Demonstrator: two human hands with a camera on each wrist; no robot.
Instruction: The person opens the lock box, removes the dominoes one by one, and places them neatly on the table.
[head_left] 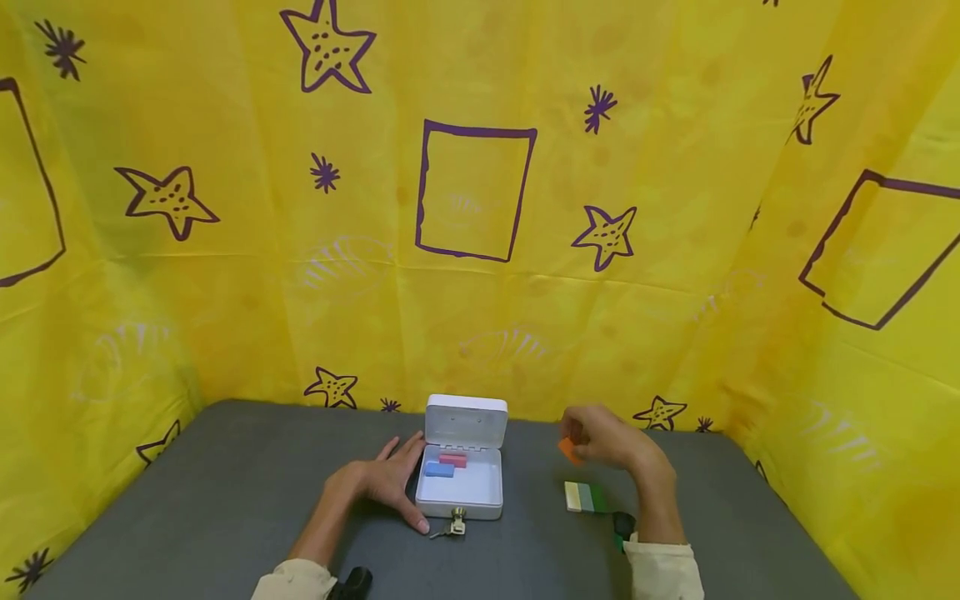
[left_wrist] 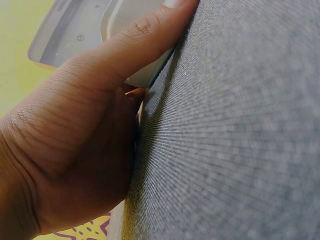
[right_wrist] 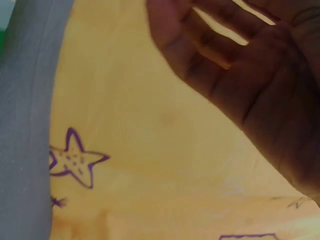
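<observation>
A white metal box (head_left: 459, 510) stands with its lid (head_left: 467, 423) up. Inside, at the left, lie a pink block (head_left: 453, 460) and a blue block (head_left: 439, 470). My left hand (head_left: 386, 483) rests on the table along the box's left side, fingers spread; its thumb lies by the front corner, and in the left wrist view the hand (left_wrist: 85, 115) is against the box (left_wrist: 145, 75). Right of the box, my right hand (head_left: 611, 437) pinches an orange block (head_left: 569, 451) above the table. The right wrist view shows curled fingers of that hand (right_wrist: 250, 85), not the block.
Pale yellow (head_left: 572, 497), light green (head_left: 585, 497) and dark green (head_left: 598, 498) blocks lie side by side below my right hand. Keys (head_left: 457, 525) hang at the box's front lock. A yellow patterned cloth (head_left: 480, 333) stands behind the grey table (head_left: 525, 558).
</observation>
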